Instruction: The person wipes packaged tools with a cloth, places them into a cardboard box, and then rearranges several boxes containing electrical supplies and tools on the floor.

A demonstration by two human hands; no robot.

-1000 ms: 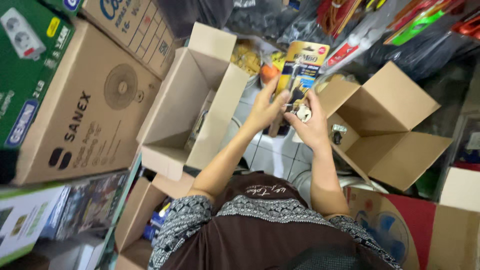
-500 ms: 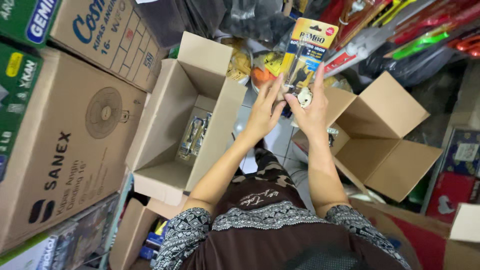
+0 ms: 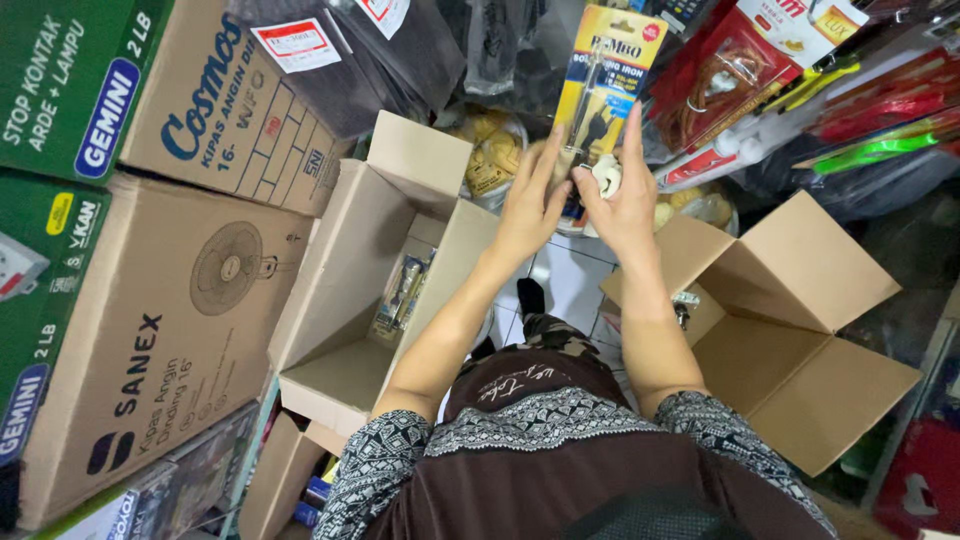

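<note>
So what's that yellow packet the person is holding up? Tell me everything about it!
The yellow packet is a long, flat card with a clear plastic bubble on its front, and a thin tool with a metal rod sits inside. The card is yellow at the top with a blue patch lower down. It is held upright, tilted a little, above the open cardboard boxes. The left hand and the right hand both grip its lower end, and their fingers cover that part.

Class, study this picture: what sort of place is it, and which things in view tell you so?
Probably a small hardware or electrical shop's stock area. Stacked cartons with fan drawings, packaged goods hanging overhead, and open cardboard boxes on the floor suggest it.
</note>
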